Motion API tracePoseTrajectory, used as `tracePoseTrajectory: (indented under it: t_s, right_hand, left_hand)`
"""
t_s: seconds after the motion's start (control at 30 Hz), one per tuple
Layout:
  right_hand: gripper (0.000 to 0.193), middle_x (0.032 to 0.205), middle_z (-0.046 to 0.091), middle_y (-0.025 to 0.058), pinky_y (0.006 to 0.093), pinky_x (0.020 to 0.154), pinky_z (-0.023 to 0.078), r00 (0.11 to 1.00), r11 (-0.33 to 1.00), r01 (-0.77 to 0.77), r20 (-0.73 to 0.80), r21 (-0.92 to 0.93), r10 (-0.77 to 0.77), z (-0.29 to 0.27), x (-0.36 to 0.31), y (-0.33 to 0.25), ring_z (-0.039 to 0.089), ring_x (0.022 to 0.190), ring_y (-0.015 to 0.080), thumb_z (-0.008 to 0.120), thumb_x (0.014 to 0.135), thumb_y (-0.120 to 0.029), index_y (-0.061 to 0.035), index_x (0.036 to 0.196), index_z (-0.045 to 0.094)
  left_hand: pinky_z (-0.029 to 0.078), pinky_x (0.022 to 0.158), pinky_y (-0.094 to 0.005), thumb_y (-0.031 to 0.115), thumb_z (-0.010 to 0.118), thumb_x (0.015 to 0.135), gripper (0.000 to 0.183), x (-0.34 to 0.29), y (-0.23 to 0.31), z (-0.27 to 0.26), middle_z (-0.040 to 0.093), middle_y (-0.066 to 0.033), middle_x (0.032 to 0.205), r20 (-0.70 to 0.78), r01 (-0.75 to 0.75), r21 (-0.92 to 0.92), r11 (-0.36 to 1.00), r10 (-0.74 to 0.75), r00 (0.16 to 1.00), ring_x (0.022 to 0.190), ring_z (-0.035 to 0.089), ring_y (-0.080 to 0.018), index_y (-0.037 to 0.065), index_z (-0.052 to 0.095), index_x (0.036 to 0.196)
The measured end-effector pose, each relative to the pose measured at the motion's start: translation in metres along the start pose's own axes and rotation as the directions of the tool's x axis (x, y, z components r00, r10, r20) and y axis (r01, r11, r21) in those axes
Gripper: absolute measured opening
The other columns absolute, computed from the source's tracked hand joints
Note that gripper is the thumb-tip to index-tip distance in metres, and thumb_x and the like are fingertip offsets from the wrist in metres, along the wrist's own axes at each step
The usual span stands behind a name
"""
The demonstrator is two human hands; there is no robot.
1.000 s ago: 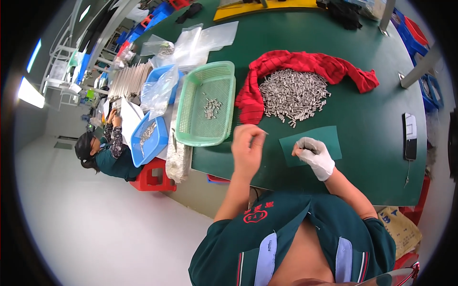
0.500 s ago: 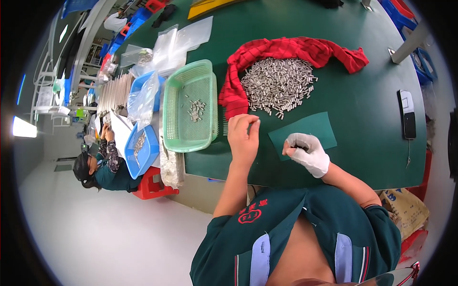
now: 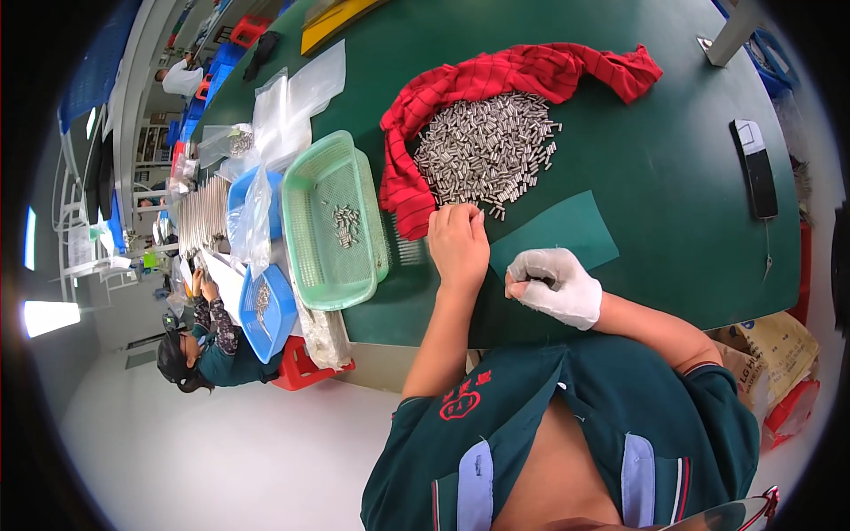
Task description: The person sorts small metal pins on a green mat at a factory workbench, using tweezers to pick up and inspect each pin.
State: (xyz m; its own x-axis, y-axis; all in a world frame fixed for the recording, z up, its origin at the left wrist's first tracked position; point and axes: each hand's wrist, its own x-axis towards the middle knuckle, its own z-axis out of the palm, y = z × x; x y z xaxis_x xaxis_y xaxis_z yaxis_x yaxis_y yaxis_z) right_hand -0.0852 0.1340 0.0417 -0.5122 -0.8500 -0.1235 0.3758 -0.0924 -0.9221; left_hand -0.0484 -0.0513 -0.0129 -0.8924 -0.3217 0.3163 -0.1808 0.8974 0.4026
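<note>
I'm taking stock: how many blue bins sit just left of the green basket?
2: the far bin, partly under clear plastic; the near bin, holding metal parts. Others may be hidden.

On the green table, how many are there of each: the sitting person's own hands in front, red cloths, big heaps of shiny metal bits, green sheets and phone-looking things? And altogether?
Left hand and right hand: 2
Red cloth: 1
Big heap of metal bits: 1
Green sheet: 1
Phone-like device: 1
Total: 6
</note>
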Motion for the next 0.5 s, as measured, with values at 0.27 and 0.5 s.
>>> tracePoseTrajectory:
  t_s: [0.27,0.5]
  right_hand:
    - [0.007,0.073,0.060,0.0034,0.0236,0.059,0.044,0.998,0.998,0.056,-0.027,-0.019,-0.057,-0.003,0.002,-0.003,0.053,0.066,0.0075,0.058,0.081,-0.006,0.0011,0.081,0.059]
    - [0.007,0.070,0.059,0.0037,0.0240,0.057,0.042,0.993,0.994,0.103,-0.049,-0.021,-0.104,0.000,0.003,0.003,0.052,0.064,0.0079,0.059,0.081,-0.006,0.0010,0.080,0.059]
  left_hand:
    - [0.040,0.072,-0.0267,0.003,0.061,0.084,0.007,-0.005,-0.006,-0.016,0.053,-0.0055,0.089,0.137,0.129,-0.584,0.801,-0.059,0.989,0.080,0.049,-0.0170,0.002,0.055,0.088]
    - [0.036,0.079,-0.0221,0.000,0.059,0.087,0.007,-0.010,-0.002,-0.024,0.049,-0.0035,0.098,0.238,0.245,-0.880,0.406,-0.070,0.969,0.087,0.045,-0.0108,0.002,0.054,0.092]
